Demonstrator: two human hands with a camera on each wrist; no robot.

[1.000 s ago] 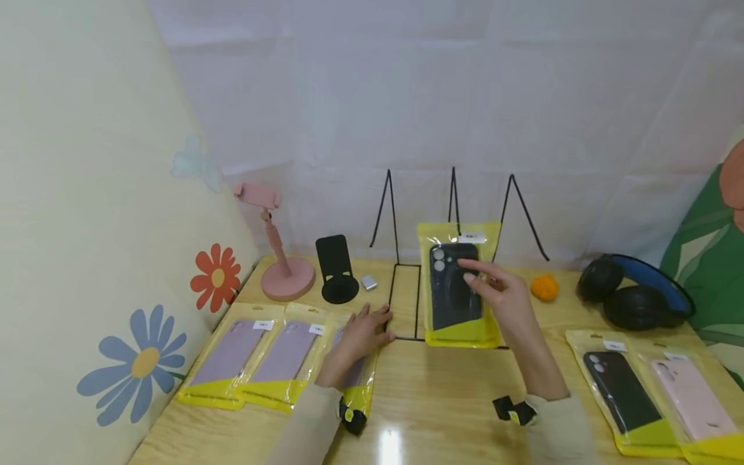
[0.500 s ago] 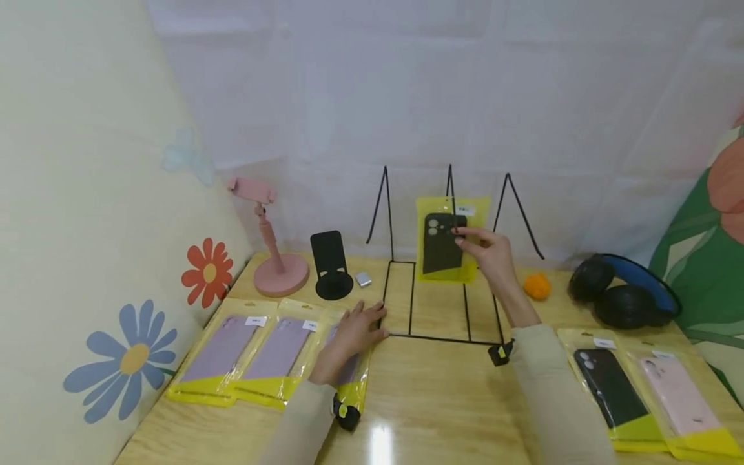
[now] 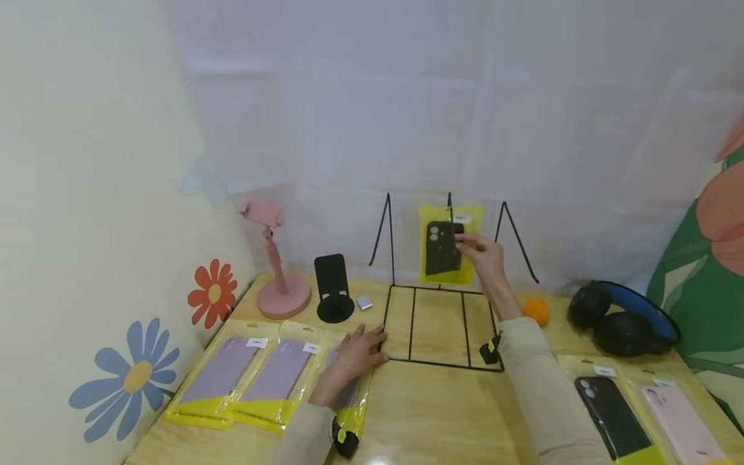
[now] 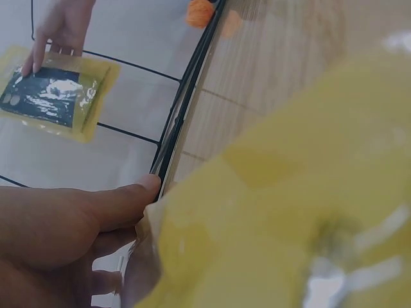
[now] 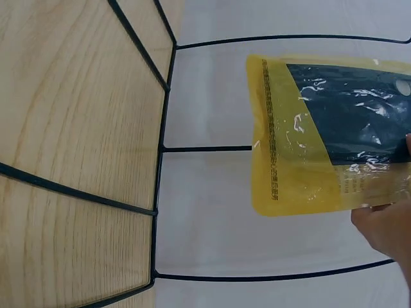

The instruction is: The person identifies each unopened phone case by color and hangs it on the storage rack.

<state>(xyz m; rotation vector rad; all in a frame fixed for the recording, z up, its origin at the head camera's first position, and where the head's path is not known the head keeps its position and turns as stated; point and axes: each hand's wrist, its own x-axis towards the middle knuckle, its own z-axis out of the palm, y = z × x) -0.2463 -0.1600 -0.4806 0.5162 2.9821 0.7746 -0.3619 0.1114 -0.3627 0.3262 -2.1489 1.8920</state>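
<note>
My right hand (image 3: 484, 255) pinches the right side of a yellow-edged clear pouch with a black phone case (image 3: 443, 248) inside. The pouch is upright at the middle hook of a black wire display rack (image 3: 442, 365), and the hook's front wire overlaps its top. In the right wrist view the packaged phone case (image 5: 347, 115) is in front of the rack's back wires. My left hand (image 3: 356, 354) rests palm down at the rack's left front corner, thumb (image 4: 138, 192) at the wire. Under that hand lies a packaged purple phone case (image 3: 351, 391), partly hidden.
Two more packaged purple cases (image 3: 217, 371) lie at left. A pink phone stand (image 3: 283, 297), a black stand (image 3: 332, 278) and a small silver block (image 3: 364, 302) stand behind. At right are an orange ball (image 3: 536, 311), headphones (image 3: 624, 329), and packaged black (image 3: 613, 413) and pink (image 3: 680, 420) cases.
My right hand has carried the packaged black phone case back and away from me to the rack's middle hook. My left hand stays at the rack's corner. The head view has tilted slightly.
</note>
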